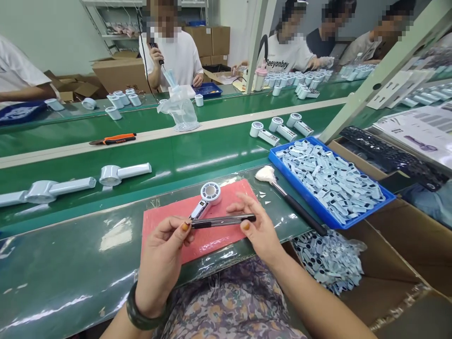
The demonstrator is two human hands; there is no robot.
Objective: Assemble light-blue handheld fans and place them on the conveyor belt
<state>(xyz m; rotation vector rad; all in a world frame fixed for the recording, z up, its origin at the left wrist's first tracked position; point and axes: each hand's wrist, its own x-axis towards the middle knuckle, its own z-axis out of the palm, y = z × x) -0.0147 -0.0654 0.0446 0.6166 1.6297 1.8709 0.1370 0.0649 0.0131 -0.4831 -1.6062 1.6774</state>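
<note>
A slim dark pen (221, 221) with a clear barrel lies level across both of my hands. My left hand (163, 252) pinches its left end between thumb and fingers. At the other end, the thumb and fingers of my right hand (263, 233) hold the pen, with some fingers raised and spread. Just beyond the pen, a small handheld fan (211, 192) with a round grey-white head rests on a red mat (158, 219); its handle is partly hidden behind the pen and my left fingers.
Right of the mat lies a black-handled hammer (300, 209) with a white-wrapped head. Beside it stands a blue tray (356, 221) of pale blue parts, above an open cardboard box (381, 268). Fans (45, 190) and orange-handled pliers (119, 138) lie beyond. Co-workers sit opposite.
</note>
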